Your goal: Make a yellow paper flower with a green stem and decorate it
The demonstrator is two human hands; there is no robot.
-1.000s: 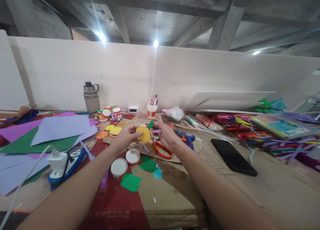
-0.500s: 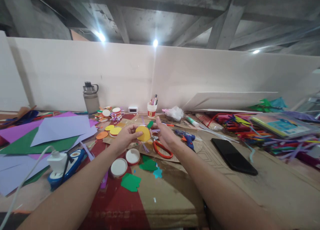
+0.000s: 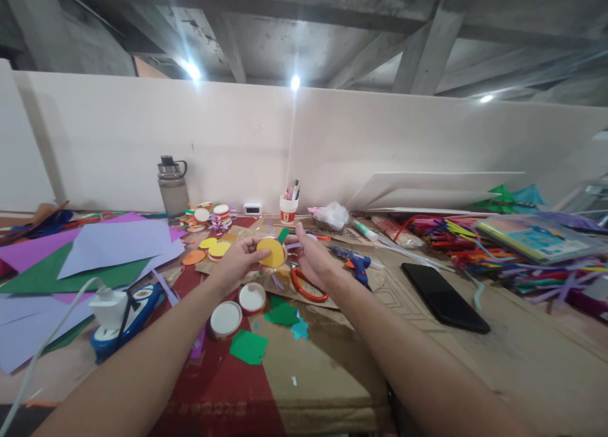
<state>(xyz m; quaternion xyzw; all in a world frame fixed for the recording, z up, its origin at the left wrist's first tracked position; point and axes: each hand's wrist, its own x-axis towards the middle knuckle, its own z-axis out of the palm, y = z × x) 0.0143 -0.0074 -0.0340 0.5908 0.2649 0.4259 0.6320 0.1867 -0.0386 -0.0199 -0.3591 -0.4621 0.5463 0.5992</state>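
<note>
My left hand (image 3: 238, 259) pinches a small round paper craft with a yellow face (image 3: 272, 253), its thumb lying on the front. A green paper piece (image 3: 283, 235) sticks up from the craft's top edge, and thin purple strips (image 3: 295, 245) hang at its side. Close by on the right is my right hand (image 3: 311, 259), thumb stretched upward and apart; its other fingers are partly hidden. Below lie orange-handled scissors (image 3: 308, 286), two white round lids (image 3: 226, 318) with red sides, green paper scraps (image 3: 249, 346) and a blue paper flower (image 3: 299, 328).
Coloured paper sheets (image 3: 114, 247) and a blue power strip (image 3: 126, 323) lie left. A bottle (image 3: 173, 190) and pen cup (image 3: 288, 210) stand at the back. A blue glue gun (image 3: 358, 263), black phone (image 3: 444, 296) and pile of colourful pipe cleaners (image 3: 456, 237) are on the right.
The craft has shifted very slightly left and down in my left hand. My right hand has turned a little, and more purple strip shows beside its thumb.
</note>
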